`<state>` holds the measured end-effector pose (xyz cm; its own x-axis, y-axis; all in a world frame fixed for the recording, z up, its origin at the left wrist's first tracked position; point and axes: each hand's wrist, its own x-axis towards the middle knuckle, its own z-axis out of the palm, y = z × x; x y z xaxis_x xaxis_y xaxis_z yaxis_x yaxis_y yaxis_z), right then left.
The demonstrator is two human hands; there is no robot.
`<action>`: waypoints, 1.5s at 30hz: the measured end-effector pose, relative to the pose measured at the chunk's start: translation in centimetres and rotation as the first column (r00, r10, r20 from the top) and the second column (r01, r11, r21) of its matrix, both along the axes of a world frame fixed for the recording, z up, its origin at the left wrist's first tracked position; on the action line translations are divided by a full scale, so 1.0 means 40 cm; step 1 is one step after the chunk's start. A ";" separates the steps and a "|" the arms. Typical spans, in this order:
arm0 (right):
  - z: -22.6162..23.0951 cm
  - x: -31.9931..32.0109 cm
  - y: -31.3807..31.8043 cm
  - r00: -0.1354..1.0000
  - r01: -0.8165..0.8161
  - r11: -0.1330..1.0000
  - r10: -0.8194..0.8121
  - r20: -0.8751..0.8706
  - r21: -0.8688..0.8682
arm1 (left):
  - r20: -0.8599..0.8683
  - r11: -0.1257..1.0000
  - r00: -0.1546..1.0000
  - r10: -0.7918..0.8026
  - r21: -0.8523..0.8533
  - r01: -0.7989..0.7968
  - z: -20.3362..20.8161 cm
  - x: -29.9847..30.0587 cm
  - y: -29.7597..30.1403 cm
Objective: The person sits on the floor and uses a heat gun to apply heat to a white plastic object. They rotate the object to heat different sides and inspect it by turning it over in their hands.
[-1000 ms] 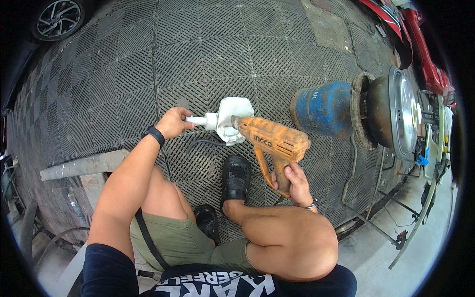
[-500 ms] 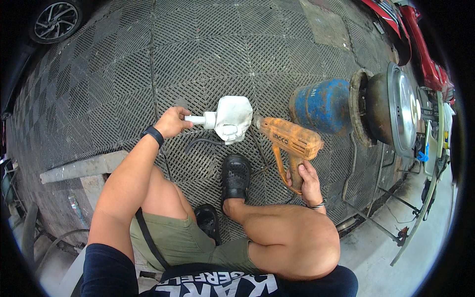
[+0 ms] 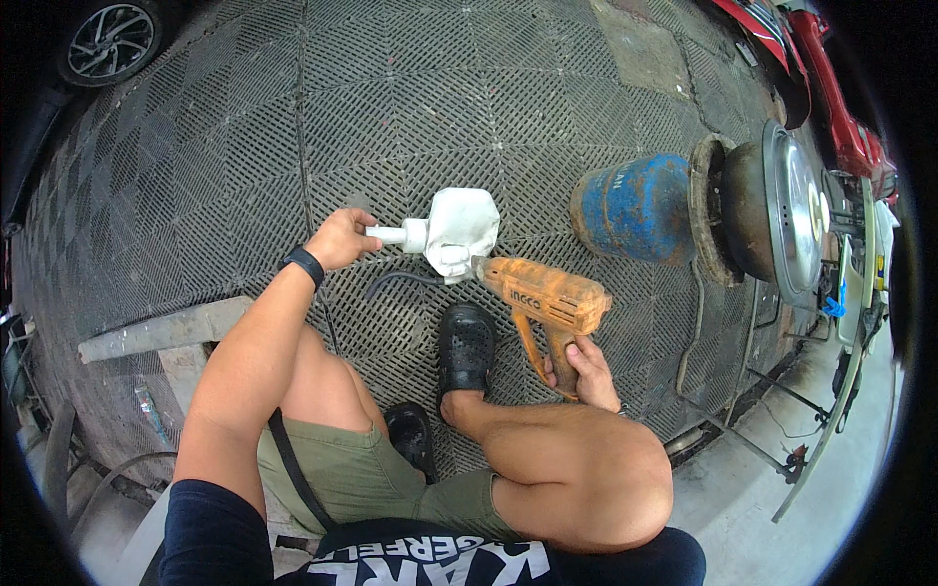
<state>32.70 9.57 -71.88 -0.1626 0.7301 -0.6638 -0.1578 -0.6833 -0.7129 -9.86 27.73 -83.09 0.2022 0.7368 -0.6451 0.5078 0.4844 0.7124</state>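
Note:
A white plastic container (image 3: pixel 459 223), flattish and dented, with a thick neck and a narrower stem, is held up over the floor. My left hand (image 3: pixel 343 237) is closed round the end of its stem. In my right hand (image 3: pixel 586 375) is the grip of a worn orange heat gun (image 3: pixel 550 293), fingers wrapped round the handle. The metal nozzle points left at the container's lower right part; whether it touches cannot be made out. Below the container a dark curved cord or hose (image 3: pixel 401 278) shows, its ends hidden.
A rusty blue gas cylinder (image 3: pixel 630 209) lies or stands to the right beside a dark pot with a shiny lid (image 3: pixel 799 215). Grey grated tiles (image 3: pixel 391 117) form the floor. A car wheel (image 3: pixel 110 42) is at the far left, red car panels (image 3: pixel 840 107) at the far right.
The heat gun, with my right hand, has moved left and slightly down, its nozzle shifting from the container's right edge to its lower right part. My left hand and the container stay almost still.

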 end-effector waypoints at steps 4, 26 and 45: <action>-0.002 -0.018 -0.001 0.998 0.005 1.000 -0.006 -0.059 -0.022 | -0.002 1.000 1.000 -0.004 0.011 0.004 0.007 0.000 -0.002; 0.013 -0.089 0.107 0.998 -0.046 0.982 0.052 -0.027 0.185 | 0.069 0.940 0.972 0.224 0.248 -0.234 0.032 -0.014 0.024; -0.026 -0.083 0.156 0.994 -0.084 0.984 0.071 0.085 0.157 | -0.256 0.943 0.961 0.101 0.332 -0.011 0.086 -0.056 -0.034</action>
